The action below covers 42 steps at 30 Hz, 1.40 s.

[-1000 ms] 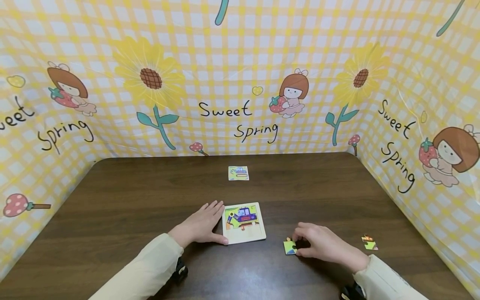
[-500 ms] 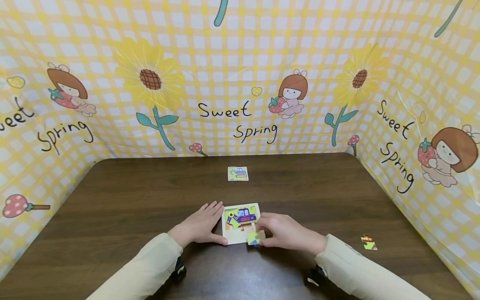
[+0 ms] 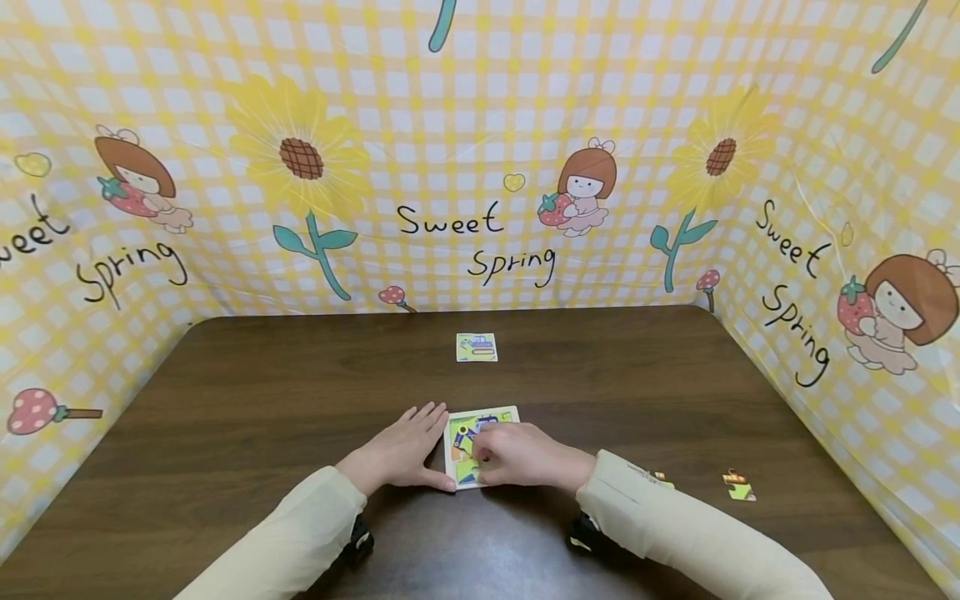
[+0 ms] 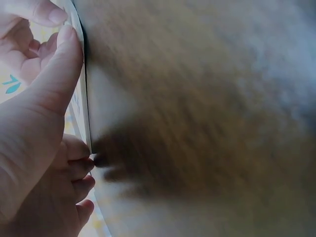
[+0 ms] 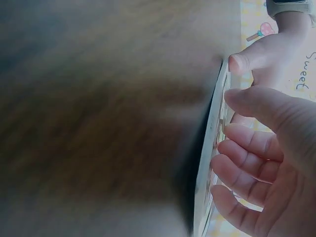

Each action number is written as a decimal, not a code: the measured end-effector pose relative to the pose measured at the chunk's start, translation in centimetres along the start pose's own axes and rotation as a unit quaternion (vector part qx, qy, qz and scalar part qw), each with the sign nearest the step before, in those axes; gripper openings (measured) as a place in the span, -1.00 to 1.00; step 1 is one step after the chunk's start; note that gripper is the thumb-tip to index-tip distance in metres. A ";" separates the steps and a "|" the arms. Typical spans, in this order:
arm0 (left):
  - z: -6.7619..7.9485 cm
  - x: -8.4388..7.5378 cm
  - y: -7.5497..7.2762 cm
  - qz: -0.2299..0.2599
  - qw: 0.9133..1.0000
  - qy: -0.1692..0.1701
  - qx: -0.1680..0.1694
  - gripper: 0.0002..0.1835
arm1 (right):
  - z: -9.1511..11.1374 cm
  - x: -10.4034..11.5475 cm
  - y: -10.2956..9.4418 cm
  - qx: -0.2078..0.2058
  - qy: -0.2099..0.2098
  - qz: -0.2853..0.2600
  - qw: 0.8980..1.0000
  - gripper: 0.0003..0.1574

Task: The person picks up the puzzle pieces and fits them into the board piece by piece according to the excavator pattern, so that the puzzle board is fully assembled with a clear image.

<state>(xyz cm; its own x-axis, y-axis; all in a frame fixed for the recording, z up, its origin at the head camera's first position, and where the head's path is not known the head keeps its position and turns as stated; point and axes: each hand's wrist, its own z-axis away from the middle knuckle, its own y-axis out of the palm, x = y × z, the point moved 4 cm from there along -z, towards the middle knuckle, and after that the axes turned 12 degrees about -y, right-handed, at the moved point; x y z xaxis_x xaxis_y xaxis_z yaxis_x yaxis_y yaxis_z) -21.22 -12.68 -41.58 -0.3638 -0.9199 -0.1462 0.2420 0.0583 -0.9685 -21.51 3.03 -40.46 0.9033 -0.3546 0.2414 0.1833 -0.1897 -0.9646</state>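
In the head view, a wooden puzzle board [image 3: 450, 450] with a light frame lies mid-table, bearing a partly covered digger picture. My left hand [image 3: 397, 450] lies along its left edge, fingers extended, the thumb by the near left corner. Over the board, my right hand [image 3: 525, 454] pinches a green and blue puzzle piece [image 3: 467, 476] at the near left part of the recess. The hand hides most of the picture's right side. In the right wrist view, the thumb and bent fingers of the right hand [image 5: 266, 158] sit close over the board's face [image 5: 210, 163].
Behind the board lies a small picture card [image 3: 477, 347] of a digger. To the right are a loose green and orange puzzle piece [image 3: 739, 485] and another piece [image 3: 663, 479] partly behind the right sleeve. A checked yellow cloth [image 3: 420, 125] walls the dark wooden table [image 3: 300, 375].
From the right of the board, my right hand has carried the green and blue puzzle piece left onto it, to the near left part. The left hand has stayed in place.
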 end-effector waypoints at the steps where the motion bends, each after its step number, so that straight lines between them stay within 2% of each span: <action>1: 0.0 0.0 0.0 -0.001 1.000 0.000 -0.002 0.09 | -0.1 0.0 0.0 0.000 0.000 0.002 1.000 -0.84; 9: 0.1 -0.1 0.0 -0.003 1.000 0.005 -0.009 0.08 | -0.5 0.1 0.1 -0.007 -0.016 0.028 0.999 -0.85; 17: 0.1 -0.1 0.0 0.000 1.000 0.000 -0.003 0.09 | -0.5 0.3 0.2 -0.018 -0.028 0.023 0.999 -0.76; 28: 0.1 -0.1 0.0 -0.004 1.000 0.004 -0.007 0.09 | -0.5 0.6 0.0 -0.013 -0.042 0.040 0.998 -0.84; 39: 0.0 0.0 0.0 -0.001 1.000 0.001 -0.006 0.10 | -0.5 0.8 0.1 -0.026 -0.045 0.059 0.997 -0.85; 42: 0.0 -0.1 0.0 0.000 1.000 -0.002 -0.001 0.10 | -0.5 1.1 0.2 -0.028 -0.058 0.073 0.995 -0.87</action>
<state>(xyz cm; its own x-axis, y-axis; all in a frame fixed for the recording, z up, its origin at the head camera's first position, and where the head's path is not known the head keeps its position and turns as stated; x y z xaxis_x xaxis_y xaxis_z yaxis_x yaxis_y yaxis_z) -21.20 -12.62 -41.55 -0.3594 -0.9217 -0.1459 0.2395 0.0600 -0.9690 -20.68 2.16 -40.31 0.9582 -0.2744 0.0813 0.0270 -0.1964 -0.9802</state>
